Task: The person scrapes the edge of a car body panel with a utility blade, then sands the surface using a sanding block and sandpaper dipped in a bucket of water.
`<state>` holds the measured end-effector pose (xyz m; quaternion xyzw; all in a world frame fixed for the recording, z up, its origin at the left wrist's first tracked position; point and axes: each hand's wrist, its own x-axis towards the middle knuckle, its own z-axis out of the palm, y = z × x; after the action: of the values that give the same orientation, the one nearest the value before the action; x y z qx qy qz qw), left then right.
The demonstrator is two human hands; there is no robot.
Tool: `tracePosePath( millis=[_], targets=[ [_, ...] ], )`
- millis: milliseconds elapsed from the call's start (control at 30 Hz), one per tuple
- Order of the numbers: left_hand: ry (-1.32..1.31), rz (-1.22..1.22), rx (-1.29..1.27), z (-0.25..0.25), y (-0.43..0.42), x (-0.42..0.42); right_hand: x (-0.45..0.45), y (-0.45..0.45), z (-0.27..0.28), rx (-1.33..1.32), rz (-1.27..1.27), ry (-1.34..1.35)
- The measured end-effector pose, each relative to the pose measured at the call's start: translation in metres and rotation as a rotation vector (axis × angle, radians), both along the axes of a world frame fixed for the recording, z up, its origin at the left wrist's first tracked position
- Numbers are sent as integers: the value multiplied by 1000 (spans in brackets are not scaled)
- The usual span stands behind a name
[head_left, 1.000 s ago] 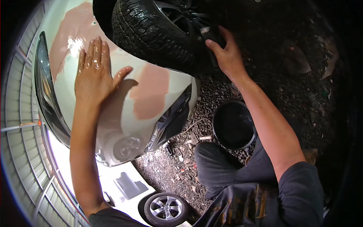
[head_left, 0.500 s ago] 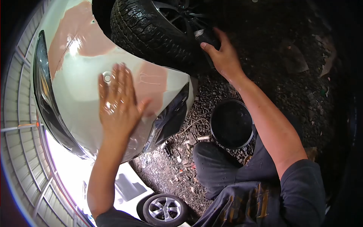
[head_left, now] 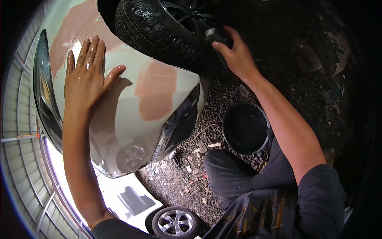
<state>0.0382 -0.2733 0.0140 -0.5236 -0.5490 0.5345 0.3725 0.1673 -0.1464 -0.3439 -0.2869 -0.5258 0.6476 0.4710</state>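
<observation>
A pale car bumper [head_left: 119, 107] with pinkish filler-coloured patches fills the left side of the view. My left hand [head_left: 86, 71], wet and with fingers stretched out, is over its upper part near a large pink patch [head_left: 75, 24]. The thumb's shadow falls apart from it, and whether the fingertips touch the surface I cannot tell. A smaller pink patch [head_left: 157, 91] shows a thin rectangular outline. My right hand [head_left: 238, 53] grips a dark block [head_left: 219, 38] with a whitish end, in front of the car's front wheel; its lower part is in shadow.
A black tyre [head_left: 155, 34] sits in the wheel arch. A black bucket [head_left: 246, 127] stands on gravel beside my bent leg [head_left: 227, 175]. A headlight [head_left: 45, 75] edges the bumper at left. Behind is a white car with a silver wheel [head_left: 176, 222].
My left hand has moved up and left across the bumper, uncovering the smaller pink patch. My right hand keeps the dark block in nearly the same place.
</observation>
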Motion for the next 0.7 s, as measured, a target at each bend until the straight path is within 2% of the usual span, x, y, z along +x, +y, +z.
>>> tracePosePath(
  millis=[467, 700],
  targets=[
    [-84, 99, 22, 5, -47, 53, 10, 13, -1, 14, 14, -73],
    [-74, 44, 5, 6, -30, 34, 8, 17, -7, -6, 35, -50]
  ],
)
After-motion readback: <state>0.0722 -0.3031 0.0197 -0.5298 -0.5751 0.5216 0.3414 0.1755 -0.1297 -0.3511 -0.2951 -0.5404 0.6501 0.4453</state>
